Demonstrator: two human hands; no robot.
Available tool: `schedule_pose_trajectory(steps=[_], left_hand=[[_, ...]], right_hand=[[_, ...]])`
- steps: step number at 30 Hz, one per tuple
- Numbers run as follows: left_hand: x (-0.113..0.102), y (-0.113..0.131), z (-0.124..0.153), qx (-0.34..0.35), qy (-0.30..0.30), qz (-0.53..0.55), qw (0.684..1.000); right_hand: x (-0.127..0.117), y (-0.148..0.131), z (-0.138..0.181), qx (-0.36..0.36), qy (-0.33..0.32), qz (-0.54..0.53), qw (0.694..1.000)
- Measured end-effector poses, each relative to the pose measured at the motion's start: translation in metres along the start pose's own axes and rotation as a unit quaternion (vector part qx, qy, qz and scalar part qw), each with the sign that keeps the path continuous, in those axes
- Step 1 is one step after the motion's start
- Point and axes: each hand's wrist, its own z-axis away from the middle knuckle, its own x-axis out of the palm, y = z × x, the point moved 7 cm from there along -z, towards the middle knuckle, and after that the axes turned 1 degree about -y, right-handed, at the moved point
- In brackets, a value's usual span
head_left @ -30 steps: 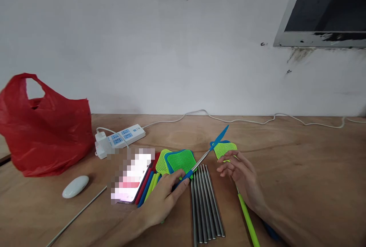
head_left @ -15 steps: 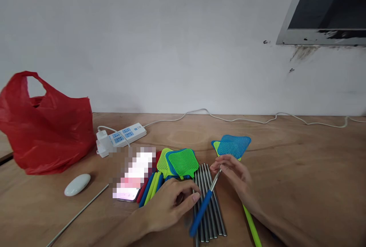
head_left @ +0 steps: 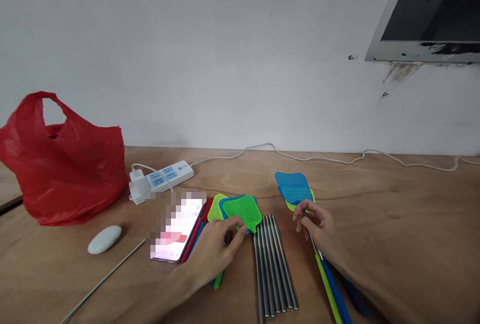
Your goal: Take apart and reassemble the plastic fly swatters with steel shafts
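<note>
My left hand [head_left: 215, 250] rests beside a stack of green and blue swatter heads [head_left: 240, 210], its thumb and forefinger pinched on the neck of the top green head. Coloured plastic handles [head_left: 197, 241] lie under that stack. My right hand [head_left: 314, 225] curls around the thin metal rod of a blue fly swatter [head_left: 294, 186], which lies on a small pile of finished swatters. The pile's green and blue handles [head_left: 332, 284] run back under my right wrist. A bundle of several bare metal rods [head_left: 273, 264] lies between my two hands.
A lit phone [head_left: 176, 231] lies left of the swatter heads. Further left are a white mouse [head_left: 105, 239], a loose metal rod [head_left: 101, 281], a white power strip [head_left: 161, 179] and a red plastic bag [head_left: 63, 164]. A white cable [head_left: 318, 158] runs along the wall on the wooden table [head_left: 405, 224].
The blue swatter passed from my left hand to my right and now lies flat on the right pile. My left hand went back to the stack of green heads.
</note>
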Motion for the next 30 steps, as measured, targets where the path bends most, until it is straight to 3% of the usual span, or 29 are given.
schedule_pose_trajectory(steps=[5, 16, 30], left_hand=[[-0.008, 0.000, 0.000, -0.002, 0.029, -0.044, 0.999], [-0.005, 0.000, -0.002, -0.001, 0.022, -0.090, 0.996], [-0.001, -0.002, -0.001, 0.008, 0.012, -0.105, 0.994]], right_hand=[[0.003, 0.000, 0.002, -0.036, -0.021, 0.108, 0.993], [0.006, -0.014, 0.002, -0.117, -0.054, 0.302, 0.944], [0.003, -0.003, -0.002, -0.139, -0.040, 0.408, 0.902]])
